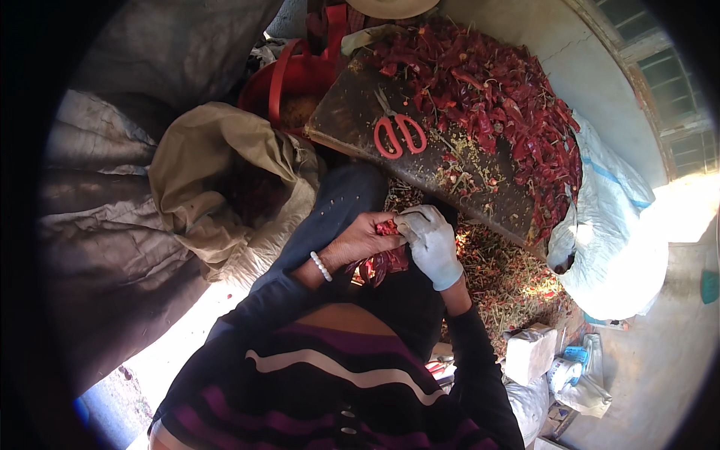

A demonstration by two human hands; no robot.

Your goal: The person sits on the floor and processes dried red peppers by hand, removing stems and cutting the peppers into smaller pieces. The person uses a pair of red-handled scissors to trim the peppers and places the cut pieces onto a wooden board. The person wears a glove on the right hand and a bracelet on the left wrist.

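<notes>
Bare, with a white bead bracelet [320, 266] at its wrist, my left hand [364, 239] holds a bunch of dried red chili peppers [387, 227] above my lap. My right hand [430, 242], in a pale glove, meets it from the right, fingers closed at the peppers' end; what lies between those fingers is hidden. More red chili peppers [379, 267] hang or lie just below both hands; which, I cannot tell. Beyond the hands, scissors with red handles [400, 136] lie on a dark board [360, 107], beside a large heap of dried red chilies [484, 84] and scattered seeds.
An open tan sack [197, 135] with dark red contents stands at left, a red basket [275, 84] behind it. A white woven sack [613, 225] leans by the board's right end. Stems and chili bits [506, 281] cover the floor at right, near a whitish block [530, 354].
</notes>
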